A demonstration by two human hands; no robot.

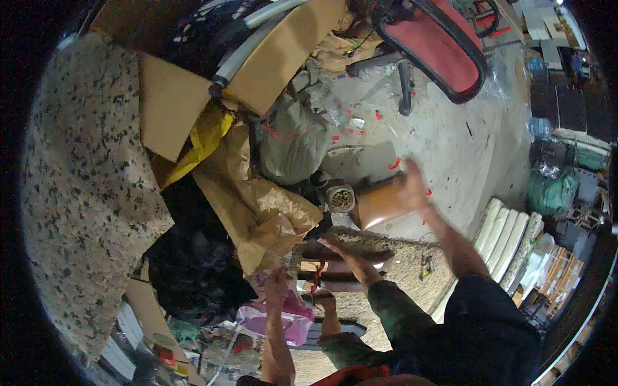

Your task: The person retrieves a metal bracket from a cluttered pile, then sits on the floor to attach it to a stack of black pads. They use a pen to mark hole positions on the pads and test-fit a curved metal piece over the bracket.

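Observation:
My right hand [413, 186] is stretched out at the right end of a smooth brown box-like piece [380, 202]; its fingers look extended and apart, slightly blurred, and whether it touches the piece I cannot tell. Beside that piece's left end stands a small pale tub [341, 199] full of small brass-coloured pieces. My left hand [275, 282] is at the lower edge of a large crumpled brown paper sheet or bag [270, 212], above a pink plastic bag [283, 321]. Blur and crumpled wrapping hide its fingers.
My bare legs [354, 264] are between my arms, over dark brown strips. A greyish plastic sack [290, 141] and cardboard boxes [270, 61] stand ahead. A red, black-rimmed chair [438, 48] is at the far right. Speckled stone-like surface [90, 180] fills the left; white slabs [505, 235] lie right.

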